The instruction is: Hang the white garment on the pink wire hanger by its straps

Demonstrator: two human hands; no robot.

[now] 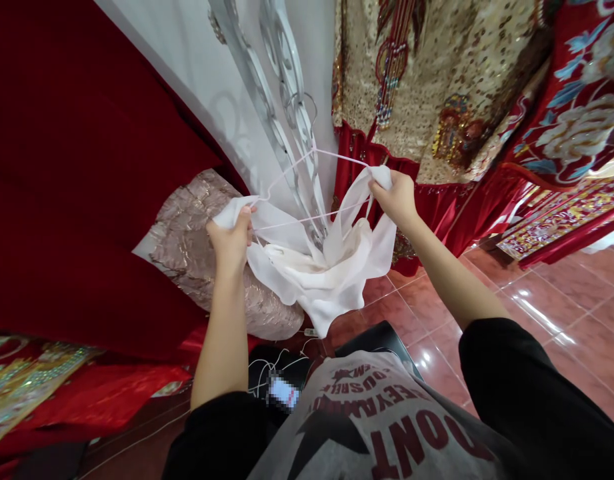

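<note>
A white garment (pixel 331 287) of thin fabric hangs in folds between my two hands, on a pale pink wire hanger (pixel 339 156). My left hand (pixel 231 239) is closed on the garment's left shoulder, by the hanger's left end. On the other side, my right hand (pixel 397 198) pinches the right shoulder near the hanger's right end. The hanger's hook points up, in front of a silvery scrolled metal stand (pixel 279 113).
Red cloth (pixel 77 167) fills the left, beside a pinkish textured fabric (pixel 197 247). Gold sequined (pixel 471 80) and red embroidered garments (pixel 581 127) hang at the right above a reddish tiled floor (pixel 561 320). A phone (pixel 283 392) with white cables lies below.
</note>
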